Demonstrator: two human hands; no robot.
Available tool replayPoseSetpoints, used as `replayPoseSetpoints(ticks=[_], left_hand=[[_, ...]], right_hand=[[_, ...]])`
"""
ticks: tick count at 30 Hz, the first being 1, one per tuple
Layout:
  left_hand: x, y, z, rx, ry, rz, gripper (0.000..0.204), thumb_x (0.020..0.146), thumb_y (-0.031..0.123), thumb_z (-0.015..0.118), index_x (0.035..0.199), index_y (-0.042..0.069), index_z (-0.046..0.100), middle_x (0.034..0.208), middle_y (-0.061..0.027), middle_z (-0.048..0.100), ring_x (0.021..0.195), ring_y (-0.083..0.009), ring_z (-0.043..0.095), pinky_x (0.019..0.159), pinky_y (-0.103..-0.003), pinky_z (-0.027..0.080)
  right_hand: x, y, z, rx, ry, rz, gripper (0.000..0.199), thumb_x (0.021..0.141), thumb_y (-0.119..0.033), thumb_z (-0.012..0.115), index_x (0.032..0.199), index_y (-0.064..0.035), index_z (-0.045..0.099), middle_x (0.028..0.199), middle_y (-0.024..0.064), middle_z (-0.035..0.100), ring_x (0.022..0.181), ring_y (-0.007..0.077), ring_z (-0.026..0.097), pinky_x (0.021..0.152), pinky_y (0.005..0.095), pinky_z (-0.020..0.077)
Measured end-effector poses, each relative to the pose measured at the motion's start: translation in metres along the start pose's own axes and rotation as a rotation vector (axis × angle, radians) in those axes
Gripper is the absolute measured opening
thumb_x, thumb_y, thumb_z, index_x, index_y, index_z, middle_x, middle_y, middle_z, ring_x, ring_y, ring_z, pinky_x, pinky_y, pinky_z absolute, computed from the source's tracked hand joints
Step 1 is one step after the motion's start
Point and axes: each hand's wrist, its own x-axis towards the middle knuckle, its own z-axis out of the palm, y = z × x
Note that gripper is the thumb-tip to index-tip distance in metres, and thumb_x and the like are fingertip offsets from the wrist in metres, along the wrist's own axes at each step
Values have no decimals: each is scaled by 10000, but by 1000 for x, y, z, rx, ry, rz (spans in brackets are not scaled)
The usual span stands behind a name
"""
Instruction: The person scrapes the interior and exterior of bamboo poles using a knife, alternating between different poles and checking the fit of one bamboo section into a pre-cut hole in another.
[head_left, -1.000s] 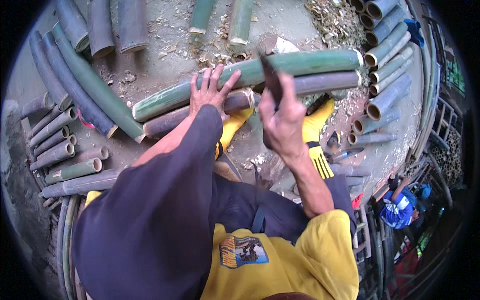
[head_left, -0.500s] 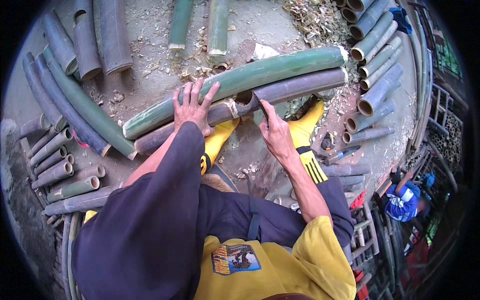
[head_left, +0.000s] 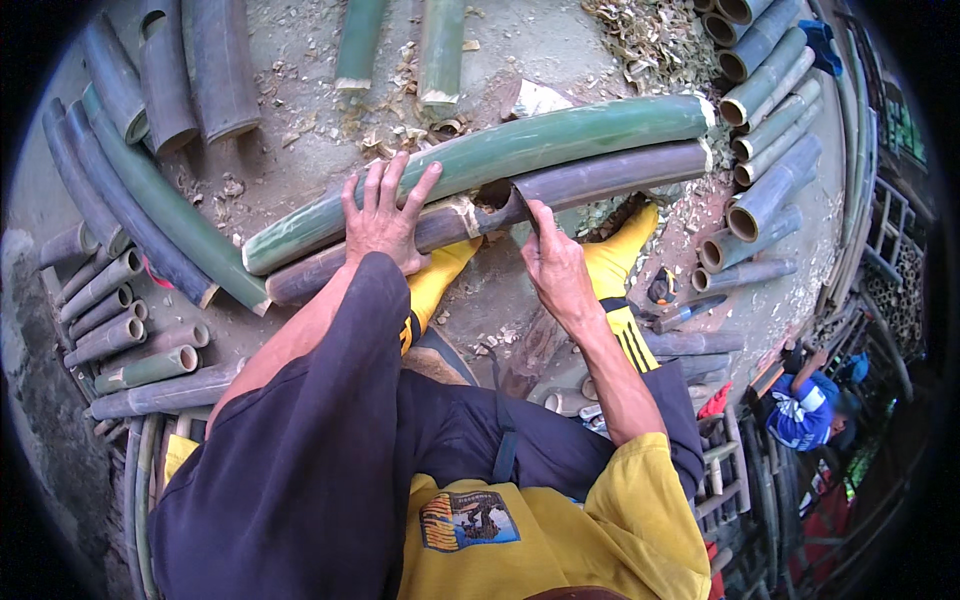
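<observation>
My left hand (head_left: 388, 215) lies with fingers spread across two bamboo lengths placed side by side. Its fingertips press on the green bamboo pole (head_left: 560, 138), and the palm rests over the brownish-purple bamboo pole (head_left: 625, 172) nearer me. A cut-out notch opens in the brown pole, with pale scraped edges, to the right of this hand. My right hand (head_left: 560, 275) is closed round a knife, whose dark blade (head_left: 522, 204) stands against the notch's right side. Its handle is mostly hidden in the fist. My yellow-covered feet (head_left: 622, 255) are beneath and beside the poles.
Cut bamboo lengths (head_left: 150, 235) lie at the left, with more bamboo tubes (head_left: 775, 185) stacked at the right. Shavings (head_left: 650, 45) heap on the ground at the back. A second knife (head_left: 690, 313) lies beyond my right foot. Another person (head_left: 803, 408) sits far right.
The view has shifted slightly, so things at the right appear farther right. My left hand keeps its place on the poles; the knife stays at the notch with its blade slightly more upright.
</observation>
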Motion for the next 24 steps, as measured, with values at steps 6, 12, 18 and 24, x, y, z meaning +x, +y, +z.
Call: replayPoseSetpoints(ticks=[6,12,18,24], left_hand=[[1,3,0,10,2,11,1246,377,351,865,1430,273,205,1408,-114,257,1303,-326,254,1046,-550,183],[-3,-4,1,28,30,23,1257,372,358,866,1433,261,200,1406,-118,259,1299,-332,258,1040,-556,195],[2,2,-3,5,19,35,1261,371,355,866,1433,254,193,1405,-127,257,1299,-344,256,1038,-559,191],[0,0,0,1,34,25,1267,359,341,869,1431,253,200,1404,-129,263,1299,-339,260,1045,-549,182]], right_hand=[[5,-12,-16,10,-57,27,504,797,6,543,1272,-63,386,724,256,578,678,439,596,581,521,443],[20,-70,-36,271,321,-228,453,793,51,539,1223,-60,453,766,244,596,710,405,623,580,465,460],[-11,12,17,25,242,-57,502,779,29,558,1258,-48,433,760,264,605,691,401,619,585,465,491],[-8,19,31,56,306,-160,456,793,62,548,1223,-48,442,843,257,618,782,401,636,622,445,491]])
